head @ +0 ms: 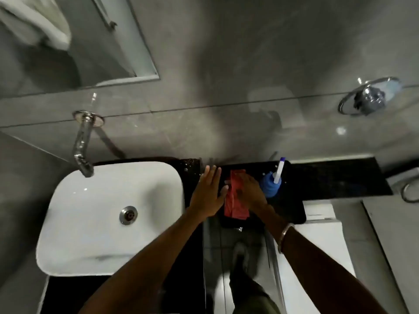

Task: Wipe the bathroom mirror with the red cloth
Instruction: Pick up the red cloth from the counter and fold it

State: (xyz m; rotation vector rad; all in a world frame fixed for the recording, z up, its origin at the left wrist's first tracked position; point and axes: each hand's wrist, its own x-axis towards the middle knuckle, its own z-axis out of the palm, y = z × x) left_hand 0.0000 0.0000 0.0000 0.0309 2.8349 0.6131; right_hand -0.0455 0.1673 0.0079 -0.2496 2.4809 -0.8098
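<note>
The red cloth (pixel 234 201) lies folded on the black counter (pixel 328 180), right of the sink. My right hand (pixel 250 191) rests on top of the cloth, fingers bent over its upper part. Just left of the cloth my left hand (pixel 209 193) is flat with fingers spread, its thumb touching the cloth's edge. The mirror (pixel 74 41) hangs on the grey wall at the upper left, only partly in view.
A white basin (pixel 90 223) with a chrome wall spout (pixel 82 146) sits at the left. A blue spray bottle (pixel 271 183) stands right of the cloth. A chrome ring holder (pixel 368 96) is on the wall at the right. Below the counter are a foot and trouser leg.
</note>
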